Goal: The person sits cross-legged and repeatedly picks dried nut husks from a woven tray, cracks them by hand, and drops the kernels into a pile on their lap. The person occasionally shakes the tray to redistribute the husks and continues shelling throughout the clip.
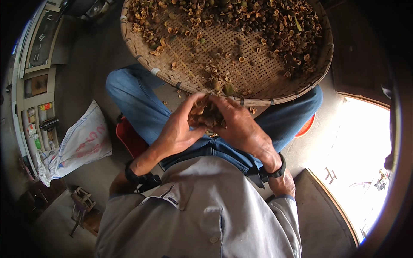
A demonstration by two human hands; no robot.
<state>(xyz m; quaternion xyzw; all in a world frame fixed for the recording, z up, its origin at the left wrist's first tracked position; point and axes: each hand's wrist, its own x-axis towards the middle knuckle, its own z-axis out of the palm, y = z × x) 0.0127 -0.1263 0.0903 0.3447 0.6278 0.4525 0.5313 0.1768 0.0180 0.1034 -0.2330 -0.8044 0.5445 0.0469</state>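
My left hand [176, 130] and my right hand [242, 127] are cupped together over my lap, just below the near rim of a round woven bamboo tray [251, 66]. Between them they hold a clump of brown husks [206, 113], partly hidden by the fingers. Dark round nuts or seeds and split husks [264, 22] lie thick over the far and right parts of the tray. A thinner scatter of husk pieces [217, 75] rests on the weave near my fingertips.
Both knees in blue jeans [129, 93] spread beneath the tray. A white printed sack [85, 142] stands at left, beside a red plastic object [132, 137]. Part of a red container [306, 127] shows behind my right knee. Shelves [35, 87] line the left; a bright doorway [348, 145] opens at right.
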